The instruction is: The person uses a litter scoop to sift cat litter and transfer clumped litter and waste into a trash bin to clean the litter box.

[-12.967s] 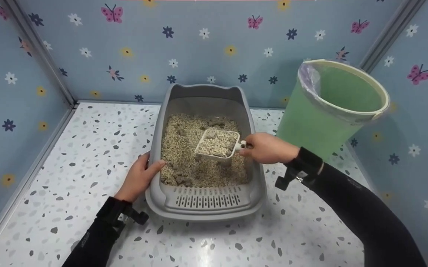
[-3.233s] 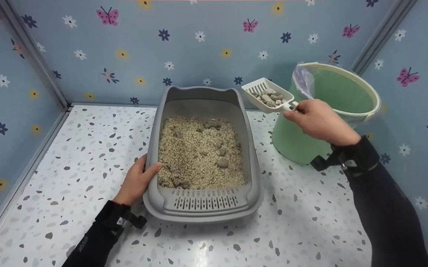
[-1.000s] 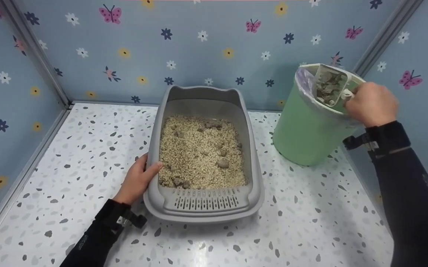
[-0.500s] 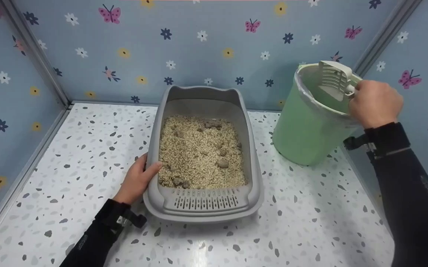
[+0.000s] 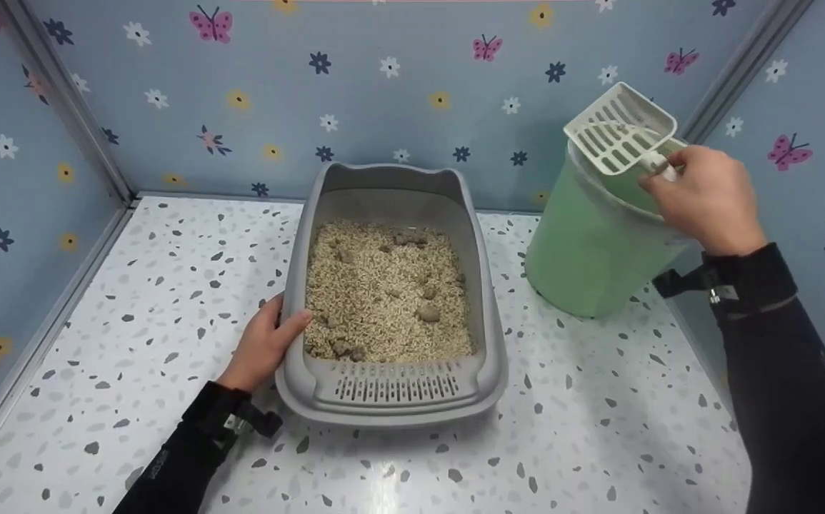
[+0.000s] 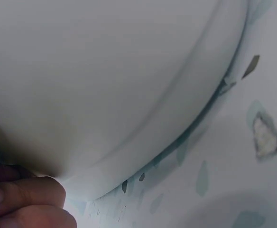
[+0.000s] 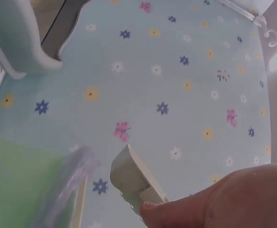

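Note:
A grey litter box (image 5: 398,412) holds beige pellet litter (image 5: 376,285) with several dark clumps (image 5: 428,313). My left hand (image 5: 262,346) grips its left rim, thumb over the edge; in the left wrist view curled fingers (image 6: 29,194) meet the box's outer wall (image 6: 105,71). My right hand (image 5: 712,196) pinches the short handle of a white slotted litter scoop (image 5: 633,114), above the green bin's (image 5: 583,264) left rim. No clumps show in the scoop. From the right wrist view, the scoop (image 7: 131,178) appears edge-on beside my thumb (image 7: 181,211).
The bin stands right of the litter box, with a translucent purple liner (image 7: 84,164) folded over its rim. Flower-patterned panels (image 5: 398,93) enclose the back and both sides. Speckled white surface (image 5: 169,285) lies under everything.
The scoop carried clumps from the litter box to the bin, then tipped over it. Now it has risen, turned and swung left, without clumps. My left hand has stayed on the rim.

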Motion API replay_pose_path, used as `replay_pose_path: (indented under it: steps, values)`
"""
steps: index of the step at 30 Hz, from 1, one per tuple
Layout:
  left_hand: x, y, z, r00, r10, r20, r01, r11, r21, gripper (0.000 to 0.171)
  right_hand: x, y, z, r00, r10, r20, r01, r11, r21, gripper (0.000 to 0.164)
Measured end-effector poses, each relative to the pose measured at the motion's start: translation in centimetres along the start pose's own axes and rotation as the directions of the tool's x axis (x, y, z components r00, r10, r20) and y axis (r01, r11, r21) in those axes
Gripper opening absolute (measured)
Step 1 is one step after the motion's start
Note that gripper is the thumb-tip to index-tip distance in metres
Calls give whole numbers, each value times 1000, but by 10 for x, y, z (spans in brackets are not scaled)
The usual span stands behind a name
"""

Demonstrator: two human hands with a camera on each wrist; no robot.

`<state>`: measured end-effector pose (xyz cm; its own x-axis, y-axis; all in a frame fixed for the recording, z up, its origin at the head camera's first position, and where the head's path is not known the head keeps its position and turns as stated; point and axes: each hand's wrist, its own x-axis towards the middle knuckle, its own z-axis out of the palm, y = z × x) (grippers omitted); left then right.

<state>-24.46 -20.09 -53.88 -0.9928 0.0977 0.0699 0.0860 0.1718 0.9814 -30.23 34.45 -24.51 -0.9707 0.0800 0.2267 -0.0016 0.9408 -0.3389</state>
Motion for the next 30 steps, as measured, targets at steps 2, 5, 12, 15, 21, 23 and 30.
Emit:
replay_pose_path:
  steps: [2,5,12,15,21,23,30]
  values:
    - [0,0,0,1000,3,-2,-3,1000,2,70,-7,-16,5,999,-35,32,35,999,16,54]
    - [-1,-1,0,1000,6,0,-6,1000,-2,70,-20,-40,16,990,-89,107,85,996,34,52]
    - [1,-1,1,1000,16,0,-16,1000,13,71,-50,-81,57,934,-287,211,293,956,2,35]
    - [1,-1,1,1000,14,6,-14,1000,-2,71,-59,-92,75,915,-315,253,330,944,-20,31]
    - [0,1,2,1000,5,6,-5,1000,4,74,-64,-110,105,877,-335,345,382,921,-74,24]
    - [0,1,1,1000,6,4,-6,1000,6,74,-63,-116,111,858,-338,387,407,907,-109,23]
    - [-2,1,0,1000,-3,0,3,1000,11,76,-54,-145,115,800,-296,522,496,816,-298,30]
